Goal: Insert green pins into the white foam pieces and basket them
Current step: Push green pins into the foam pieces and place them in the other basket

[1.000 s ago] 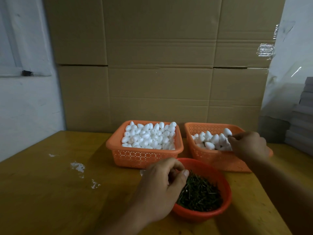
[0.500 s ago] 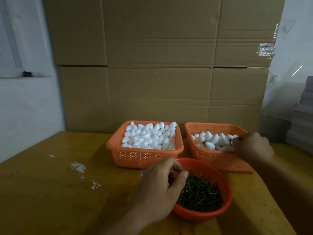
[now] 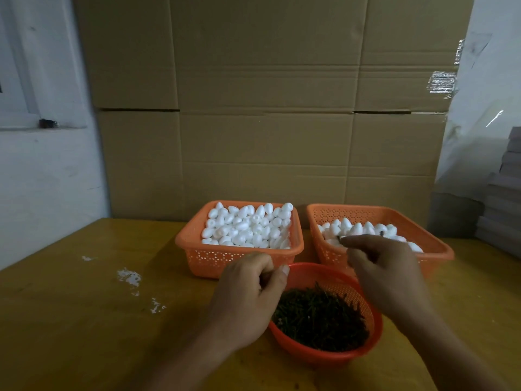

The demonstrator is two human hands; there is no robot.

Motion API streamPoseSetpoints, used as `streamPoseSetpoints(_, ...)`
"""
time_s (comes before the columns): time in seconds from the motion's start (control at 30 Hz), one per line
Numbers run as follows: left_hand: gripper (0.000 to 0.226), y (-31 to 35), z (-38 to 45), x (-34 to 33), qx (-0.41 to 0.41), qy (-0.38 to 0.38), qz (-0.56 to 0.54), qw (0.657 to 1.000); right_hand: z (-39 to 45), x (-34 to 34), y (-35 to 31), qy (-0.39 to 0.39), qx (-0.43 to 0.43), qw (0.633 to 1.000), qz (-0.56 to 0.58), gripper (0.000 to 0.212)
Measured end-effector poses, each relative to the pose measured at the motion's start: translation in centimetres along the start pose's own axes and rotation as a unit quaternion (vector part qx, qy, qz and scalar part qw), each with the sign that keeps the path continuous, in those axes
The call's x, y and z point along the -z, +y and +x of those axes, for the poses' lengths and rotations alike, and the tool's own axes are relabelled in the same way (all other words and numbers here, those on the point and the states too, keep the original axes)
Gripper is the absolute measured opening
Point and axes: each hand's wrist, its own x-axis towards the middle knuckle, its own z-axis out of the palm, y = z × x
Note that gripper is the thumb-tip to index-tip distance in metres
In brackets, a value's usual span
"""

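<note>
I saw three orange containers on the worktop [image 3: 70, 320]. Left basket [image 3: 239, 256], centre frame, was heaped with white foam pieces [image 3: 248, 227]. Right basket [image 3: 431, 235], just beside it toward the right, held a shallower layer of foam pieces [image 3: 363, 230]; at least one there showed a dark pin end. A round bowl [image 3: 332, 355] sat in front of both baskets, lower centre, holding a pile of green pins [image 3: 318, 317].

Left hand [image 3: 248, 300] was at the bowl's left rim, fingers curled in with thumb against them. They looked pinched on something small, but I couldn't tell what: the hand hid it.

Right hand [image 3: 386, 272] was above the gap between the bowl and the right basket, at the basket's near wall. Fingers curled downward, thumb and forefinger tips together by a small dark bit at the tip. I couldn't tell whether that was a pin in the pinch or one lying in the basket behind it.

Cardboard boxes [image 3: 267, 108] filled the background behind the baskets. White specks [image 3: 129, 277] were on the worktop at left. A grey stack [image 3: 504, 198] stood at the right edge.
</note>
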Motion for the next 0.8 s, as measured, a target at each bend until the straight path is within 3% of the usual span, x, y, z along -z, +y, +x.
streamPoseSetpoints(0.1, 0.041, -0.3, 1.0, 0.9, 0.033, 0.004, 0.0, 0.999, -1.6, -0.7, -0.5, -0.049, 0.035, 0.998, -0.029, 0.023)
streamPoseSetpoints(0.2, 0.023, -1.2, 3.2, 2.1, 0.065, 0.004, 0.024, 0.998, -2.2, -1.2, -0.4, -0.077, 0.057, 0.992, -0.085, 0.023)
streamPoseSetpoints(0.33, 0.019, -3.0, 8.8, 3.7, 0.083, -0.012, 0.137, 0.987, -2.4, -1.3, -0.5, -0.071, 0.06, 0.991, -0.092, 0.022)
streamPoseSetpoints(0.53, 0.024, -6.6, 15.3, 5.4, 0.164, -0.162, 0.276, 0.933, -2.7, -1.1, -0.4, -0.077, 0.064, 0.99, -0.095, 0.017)
streamPoseSetpoints(0.8, 0.023, -8.4, 15.6, 4.2, 0.165, -0.305, 0.362, 0.865, -2.7, -1.0, -0.2, -0.075, 0.052, 0.989, -0.117, 0.015)
